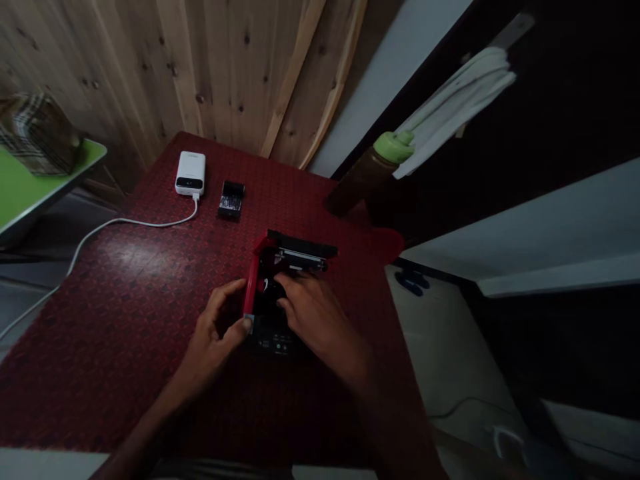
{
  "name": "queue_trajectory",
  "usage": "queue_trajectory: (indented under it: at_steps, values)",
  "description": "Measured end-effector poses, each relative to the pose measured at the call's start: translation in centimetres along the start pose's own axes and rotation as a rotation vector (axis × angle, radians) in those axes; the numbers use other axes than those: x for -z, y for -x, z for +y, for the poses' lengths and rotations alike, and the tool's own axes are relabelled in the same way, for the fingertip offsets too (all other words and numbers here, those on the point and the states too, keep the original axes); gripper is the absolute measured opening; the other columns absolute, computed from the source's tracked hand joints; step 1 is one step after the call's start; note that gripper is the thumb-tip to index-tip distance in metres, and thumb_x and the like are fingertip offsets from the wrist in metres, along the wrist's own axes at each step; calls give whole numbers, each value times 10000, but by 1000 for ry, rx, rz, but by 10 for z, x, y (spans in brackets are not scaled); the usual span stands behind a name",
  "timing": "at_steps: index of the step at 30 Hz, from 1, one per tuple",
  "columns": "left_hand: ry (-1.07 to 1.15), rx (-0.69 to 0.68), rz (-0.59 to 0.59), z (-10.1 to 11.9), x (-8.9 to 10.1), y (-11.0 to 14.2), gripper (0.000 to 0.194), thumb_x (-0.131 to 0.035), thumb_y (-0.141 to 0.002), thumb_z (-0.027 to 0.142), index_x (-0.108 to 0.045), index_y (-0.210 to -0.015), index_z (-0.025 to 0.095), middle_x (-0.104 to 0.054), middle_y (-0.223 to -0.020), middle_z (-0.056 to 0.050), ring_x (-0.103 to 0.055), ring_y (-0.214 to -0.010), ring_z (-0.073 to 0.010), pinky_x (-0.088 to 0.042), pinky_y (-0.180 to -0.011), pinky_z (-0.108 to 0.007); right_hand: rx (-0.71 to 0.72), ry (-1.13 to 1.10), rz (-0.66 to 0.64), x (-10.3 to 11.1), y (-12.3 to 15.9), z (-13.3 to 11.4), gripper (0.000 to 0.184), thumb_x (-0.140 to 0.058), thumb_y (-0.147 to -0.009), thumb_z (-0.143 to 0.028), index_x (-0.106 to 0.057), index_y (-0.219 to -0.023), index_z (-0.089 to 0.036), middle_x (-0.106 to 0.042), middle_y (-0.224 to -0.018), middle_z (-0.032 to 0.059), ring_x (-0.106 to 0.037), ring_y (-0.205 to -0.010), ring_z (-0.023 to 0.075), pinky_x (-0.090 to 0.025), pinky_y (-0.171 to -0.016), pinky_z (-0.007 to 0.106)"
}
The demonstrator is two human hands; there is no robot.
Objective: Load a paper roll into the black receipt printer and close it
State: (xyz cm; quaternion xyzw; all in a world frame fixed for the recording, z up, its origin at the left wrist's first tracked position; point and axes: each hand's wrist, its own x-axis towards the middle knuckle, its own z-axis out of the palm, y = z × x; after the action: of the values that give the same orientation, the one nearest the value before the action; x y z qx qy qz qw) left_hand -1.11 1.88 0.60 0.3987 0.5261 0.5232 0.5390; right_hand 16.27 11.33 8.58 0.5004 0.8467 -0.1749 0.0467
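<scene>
A small red and black device (pixel 251 290), which looks like a compact printer, sits on the table with its lid (pixel 303 245) raised. My left hand (pixel 215 327) holds its left side, the thumb on the grey front corner and the fingers along the red edge. With thumb and fingers bent, my right hand (pixel 320 320) reaches into the open compartment from the right. A dark rounded part with a pale ring (pixel 267 285) shows beside the fingertips. What lies between those fingers is hidden and dark. Small buttons or lights line the device's front panel (pixel 277 345).
A white power bank (pixel 191 172) with a white cable (pixel 135 223) lies at the table's back left. Near it is a small black roll with a shiny flap (pixel 231 200). A bottle with a green lid (pixel 365 170) stands back right on the red patterned table (pixel 165 287).
</scene>
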Motion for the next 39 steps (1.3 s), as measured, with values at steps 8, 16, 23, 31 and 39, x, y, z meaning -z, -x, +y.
queue_trajectory:
  at_steps: [8,16,23,31,39]
  values:
    - [-5,12,1,-1,0,1,623,-714,-984,448,-606,-1561,239,-629,-1630,-151,-541,-1571,-388,-455,-1262,-557,8,-69,10,-13,-10,3,389,-620,-1002,-23,-775,-1325,-175,-831,-1182,144,-783,-1123,297,-615,-975,409]
    - [-8,-19,6,3,0,0,587,-728,-977,446,-642,-1518,238,-695,-1531,-147,-636,-1464,-371,-483,-1232,-551,364,-263,264,-7,16,31,517,-521,-1036,16,-739,-1446,-212,-817,-1385,114,-775,-1279,245,-646,-1103,430]
    - [-22,-4,9,2,1,0,634,-732,-977,467,-614,-1543,206,-662,-1589,-163,-600,-1511,-381,-453,-1262,-566,472,-347,271,-4,34,27,277,-598,-1107,-91,-835,-1098,-234,-859,-1069,42,-762,-997,217,-660,-897,381]
    - [-5,12,10,10,-1,4,637,-736,-981,483,-596,-1553,240,-673,-1572,-147,-647,-1459,-366,-516,-1219,-558,409,-262,525,-16,32,27,187,-619,-1096,-87,-752,-1024,-196,-773,-982,57,-711,-925,216,-612,-861,366]
    - [-300,-454,45,50,-15,-47,658,-654,-1047,456,-511,-1659,261,-495,-1746,-123,-484,-1599,-332,-409,-1310,-550,344,-131,746,-34,61,9,230,-596,-1092,-25,-737,-1125,-203,-777,-970,62,-707,-873,199,-609,-842,353]
